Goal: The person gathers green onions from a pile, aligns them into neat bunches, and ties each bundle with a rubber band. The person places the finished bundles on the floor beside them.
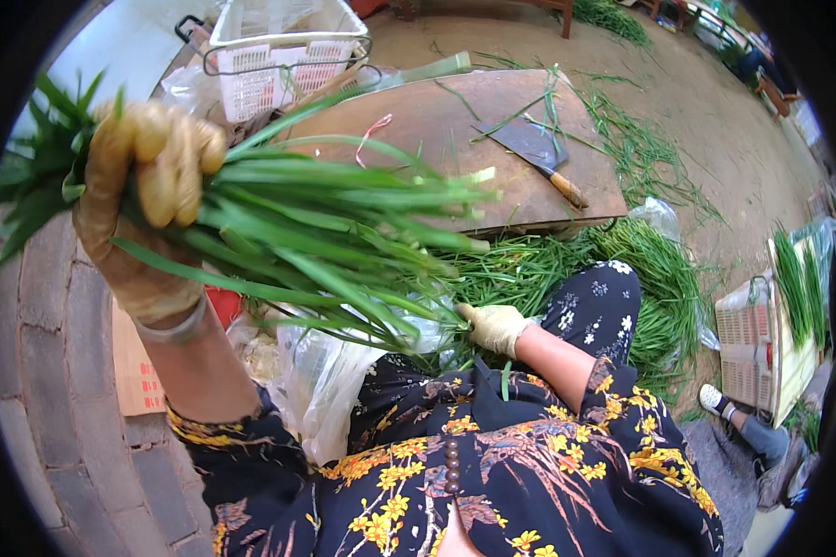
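Observation:
My left hand (150,167), in a stained rubber-like glove, is raised at the left and closed around a large bunch of long flat green leaves (306,216), likely Chinese chives. Dark leaf tips stick out behind the fist, while the pale cut ends fan out to the right, partly blurred. Above my lap, my right hand (494,328) wears a similar glove. Its thumb and fingers pinch a few thin strands at the bunch's lower edge; the fingertips are partly hidden. A translucent plastic bag (327,383) hangs beneath the bunch.
A low wooden table (425,125) ahead bears a cleaver (522,143) and stray leaves. Heaped greens (655,299) lie beside my knee. A white plastic crate (251,87) stands behind; cardboard (136,362) lies left. At right are another crate (745,348) and another person's leg (759,432).

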`<state>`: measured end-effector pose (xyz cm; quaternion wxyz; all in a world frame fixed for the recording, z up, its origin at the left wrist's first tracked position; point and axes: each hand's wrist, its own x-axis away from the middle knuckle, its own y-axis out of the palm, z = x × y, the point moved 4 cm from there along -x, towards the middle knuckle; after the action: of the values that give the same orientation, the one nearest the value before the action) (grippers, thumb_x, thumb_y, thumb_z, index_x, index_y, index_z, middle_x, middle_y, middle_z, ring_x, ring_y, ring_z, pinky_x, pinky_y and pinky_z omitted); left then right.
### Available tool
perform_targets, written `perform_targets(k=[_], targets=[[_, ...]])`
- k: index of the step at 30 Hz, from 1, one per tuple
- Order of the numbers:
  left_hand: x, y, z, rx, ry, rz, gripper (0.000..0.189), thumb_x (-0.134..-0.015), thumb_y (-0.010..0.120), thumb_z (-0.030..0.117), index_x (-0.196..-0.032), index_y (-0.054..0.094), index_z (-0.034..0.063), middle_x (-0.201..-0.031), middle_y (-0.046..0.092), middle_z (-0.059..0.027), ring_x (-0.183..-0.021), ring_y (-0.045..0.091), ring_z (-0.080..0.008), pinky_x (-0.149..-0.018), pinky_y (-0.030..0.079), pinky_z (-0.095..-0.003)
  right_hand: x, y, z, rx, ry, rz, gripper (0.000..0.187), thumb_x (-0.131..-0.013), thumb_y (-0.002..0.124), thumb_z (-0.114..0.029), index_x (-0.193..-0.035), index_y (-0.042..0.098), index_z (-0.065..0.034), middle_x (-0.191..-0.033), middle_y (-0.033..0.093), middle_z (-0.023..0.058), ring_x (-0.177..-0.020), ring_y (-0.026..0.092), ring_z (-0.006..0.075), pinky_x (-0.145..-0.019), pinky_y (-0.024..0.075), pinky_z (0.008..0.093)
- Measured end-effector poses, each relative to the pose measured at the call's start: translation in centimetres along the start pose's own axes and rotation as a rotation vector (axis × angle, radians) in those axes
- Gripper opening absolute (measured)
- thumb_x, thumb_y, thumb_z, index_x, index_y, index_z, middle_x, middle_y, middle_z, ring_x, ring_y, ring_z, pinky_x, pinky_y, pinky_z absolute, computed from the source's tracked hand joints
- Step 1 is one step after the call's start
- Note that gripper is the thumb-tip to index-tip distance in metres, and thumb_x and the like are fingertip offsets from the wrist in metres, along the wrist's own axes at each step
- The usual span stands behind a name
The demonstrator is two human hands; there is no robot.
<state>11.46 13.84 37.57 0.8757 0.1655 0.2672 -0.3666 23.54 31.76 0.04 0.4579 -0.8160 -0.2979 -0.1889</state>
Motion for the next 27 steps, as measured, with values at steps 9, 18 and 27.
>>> perform_targets(k=[9, 18, 27], targets=[[0.5, 1.2, -5.4, 0.147, -0.062, -0.136, 0.021, -0.094, 0.063, 0.022, -0.083, 0.058, 0.0045, -0.047, 0.048, 0.0013, -0.036, 0.044, -0.0116, -0.052, 0.04, -0.0283, 11.6, -25.7, -7.2, -0.137, -0.64, 1.088, 0.043, -0.083, 0.073, -0.024, -0.12, 0.066, -0.0038, -0.11, 0.07, 0.0117, -0.103, 0.065, 0.0204, -0.092, 0.0503, 0.0323], [12.7, -13.1, -13.1, 0.642, -0.091, 0.52, 0.032, -0.101, 0.056, 0.023, -0.071, 0.045, 0.013, -0.062, 0.045, 0.0051, -0.06, 0.048, -0.0092, -0.085, 0.045, -0.0315, -2.7, -11.2, -12.8, -0.981, -0.719, 0.421, 0.08, -0.087, 0.058, -0.069, -0.14, 0.052, -0.0105, -0.132, 0.062, 0.0085, -0.119, 0.059, 0.0241, -0.108, 0.0414, 0.0415], [43.2, -20.0, -10.8, 0.351, -0.096, 1.19, 0.025, -0.098, 0.061, 0.028, -0.09, 0.069, 0.0056, -0.082, 0.069, -0.0083, -0.092, 0.068, -0.0282, -0.098, 0.051, -0.0454, -3.9, 0.0, -10.8, -1.324, -0.179, -0.645, 0.063, -0.091, 0.063, -0.056, -0.136, 0.046, -0.015, -0.1, 0.066, 0.0074, -0.056, 0.064, 0.0144, -0.042, 0.0488, 0.0261]])
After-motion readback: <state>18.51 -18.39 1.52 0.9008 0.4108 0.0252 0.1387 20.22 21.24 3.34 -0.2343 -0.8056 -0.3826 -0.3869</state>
